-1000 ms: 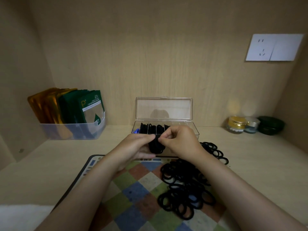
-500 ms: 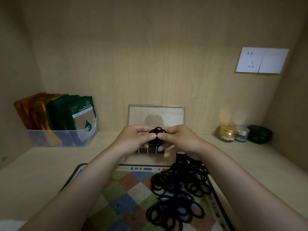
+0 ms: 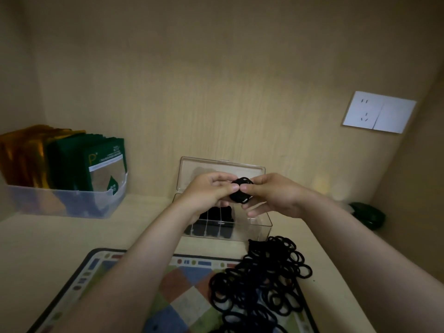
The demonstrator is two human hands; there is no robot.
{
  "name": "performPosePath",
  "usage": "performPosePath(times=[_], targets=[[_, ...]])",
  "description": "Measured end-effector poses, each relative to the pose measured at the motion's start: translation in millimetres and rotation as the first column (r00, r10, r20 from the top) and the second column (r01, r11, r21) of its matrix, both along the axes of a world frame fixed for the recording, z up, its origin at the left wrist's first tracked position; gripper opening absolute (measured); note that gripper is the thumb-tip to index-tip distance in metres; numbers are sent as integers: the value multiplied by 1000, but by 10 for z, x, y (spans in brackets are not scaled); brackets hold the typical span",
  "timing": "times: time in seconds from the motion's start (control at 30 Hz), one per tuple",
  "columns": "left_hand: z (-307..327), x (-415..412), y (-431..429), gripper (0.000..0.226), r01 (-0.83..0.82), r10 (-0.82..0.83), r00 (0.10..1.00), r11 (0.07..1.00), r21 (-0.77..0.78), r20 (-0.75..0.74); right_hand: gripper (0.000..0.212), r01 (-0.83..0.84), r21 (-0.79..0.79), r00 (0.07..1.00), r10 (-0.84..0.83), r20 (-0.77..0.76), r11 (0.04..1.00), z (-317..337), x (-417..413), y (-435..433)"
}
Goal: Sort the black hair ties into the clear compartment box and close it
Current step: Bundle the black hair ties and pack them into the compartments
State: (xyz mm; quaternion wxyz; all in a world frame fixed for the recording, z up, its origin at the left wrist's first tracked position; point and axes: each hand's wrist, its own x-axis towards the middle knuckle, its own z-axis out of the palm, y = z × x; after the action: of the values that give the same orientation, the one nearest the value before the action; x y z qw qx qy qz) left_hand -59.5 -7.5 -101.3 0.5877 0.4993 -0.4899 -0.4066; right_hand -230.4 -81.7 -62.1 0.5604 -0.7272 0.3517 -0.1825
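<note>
A clear compartment box stands open at the back of the shelf, its lid leaning upright against the wall. Its left compartments hold black hair ties; the right end looks bare. Above the box, my left hand and my right hand together pinch a small bundle of black hair ties between thumbs and fingers. A large loose pile of black hair ties lies in front of the box, partly on a checkered mat.
A translucent bin with gold and green sachets stands at the left. A dark green jar sits at the right by the side wall. A white wall socket is on the back wall.
Both hands have lifted the bundle of ties from just in front of the box to above it. The view has tilted, so the box now shows below the hands.
</note>
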Motion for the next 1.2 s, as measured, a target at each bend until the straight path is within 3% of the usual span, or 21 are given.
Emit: performPosePath(times=[0.1,0.17,0.23,0.3,0.43,0.57,0.73,0.87,1.0,1.1,1.2], targets=[[-51,14,-49,25,-22,21,999,1000,6,29,15,48,-45,994,-52,-94,998,8,12,-60],[-115,35,-88,21,-94,92,977,996,-1,194,23,120,-147,968,-149,-202,982,-30,46,-85],[-202,71,-128,17,-179,185,891,982,-54,415,25,175,-275,917,-258,-304,946,-100,105,-95],[-283,102,-133,18,-206,221,808,974,-89,546,25,178,-357,866,-318,-386,917,-174,180,-101],[-394,123,-111,26,-128,129,733,990,-51,668,27,94,-511,714,-416,-564,854,-249,326,-83],[-416,117,-79,28,-113,108,657,993,-44,746,25,-50,-640,589,-495,-639,767,-258,431,-51],[-395,111,-53,27,-78,99,601,995,-64,793,20,-235,-637,477,-484,-733,734,-308,527,-25],[-433,133,-78,27,-23,67,530,998,-65,845,19,-240,-535,545,-343,-765,810,-270,457,-81],[-462,130,-112,35,-17,39,429,999,-35,903,24,-81,-454,756,-243,-608,887,-144,244,-67],[-466,129,-122,33,-14,33,449,999,-31,893,20,-76,-544,838,-242,-488,836,-149,127,-15],[-465,130,-120,34,-39,66,547,998,-53,834,30,-226,-651,796,-248,-552,724,-243,104,60]])
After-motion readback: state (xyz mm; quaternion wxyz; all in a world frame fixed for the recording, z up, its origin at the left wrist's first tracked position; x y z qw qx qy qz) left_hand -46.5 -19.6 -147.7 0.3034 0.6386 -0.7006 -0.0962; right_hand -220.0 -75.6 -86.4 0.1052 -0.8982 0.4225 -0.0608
